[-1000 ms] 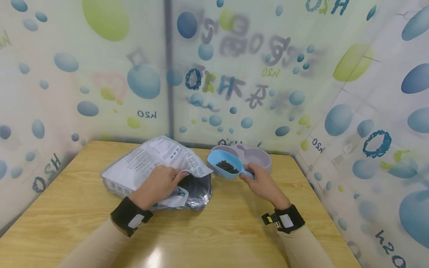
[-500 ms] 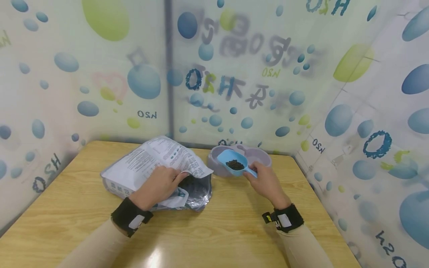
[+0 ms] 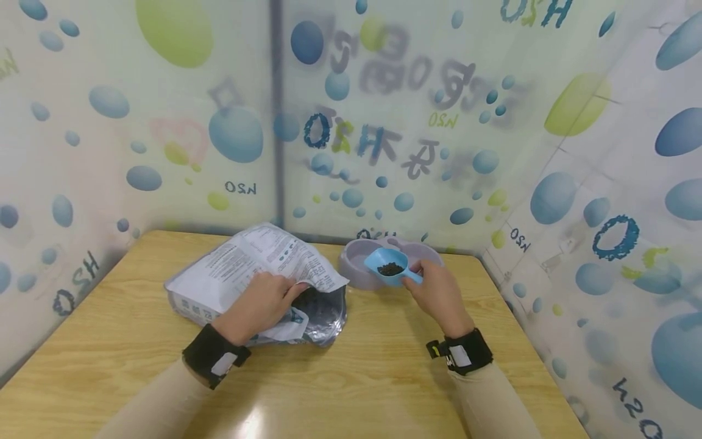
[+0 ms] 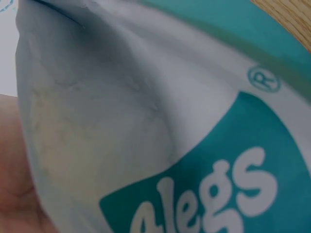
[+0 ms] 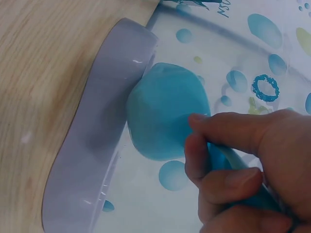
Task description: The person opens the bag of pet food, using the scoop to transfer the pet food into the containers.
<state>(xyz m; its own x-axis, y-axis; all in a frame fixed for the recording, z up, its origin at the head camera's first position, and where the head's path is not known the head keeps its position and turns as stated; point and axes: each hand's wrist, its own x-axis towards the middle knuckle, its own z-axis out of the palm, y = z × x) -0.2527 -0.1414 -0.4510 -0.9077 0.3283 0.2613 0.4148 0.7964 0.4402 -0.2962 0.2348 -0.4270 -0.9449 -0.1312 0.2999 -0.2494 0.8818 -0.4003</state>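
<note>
A light blue scoop [image 3: 396,279] with dark brown pellets [image 3: 390,269] in it is held over the grey-purple double bowl [image 3: 356,268]. My right hand [image 3: 437,294] grips its handle, thumb and fingers wrapped round it in the right wrist view, where the scoop's underside [image 5: 167,116] faces the camera. On the left lies a white bag [image 3: 230,268] with a silver lining, its torn mouth facing right. My left hand [image 3: 262,305] pinches the upper edge of that mouth. The left wrist view shows the bag's printed front [image 4: 194,189] close up, with part of the hand [image 4: 17,165] behind it.
The wooden table [image 3: 362,378] ends at a patterned curtain [image 3: 351,122] at the back and a similarly printed wall [image 3: 614,244] on the right. The bowl stands near the table's back edge, to the right of the bag.
My right hand has drawn the scoop to the right, and it now appears smaller and more turned. The left hand and the bag stay where they were.
</note>
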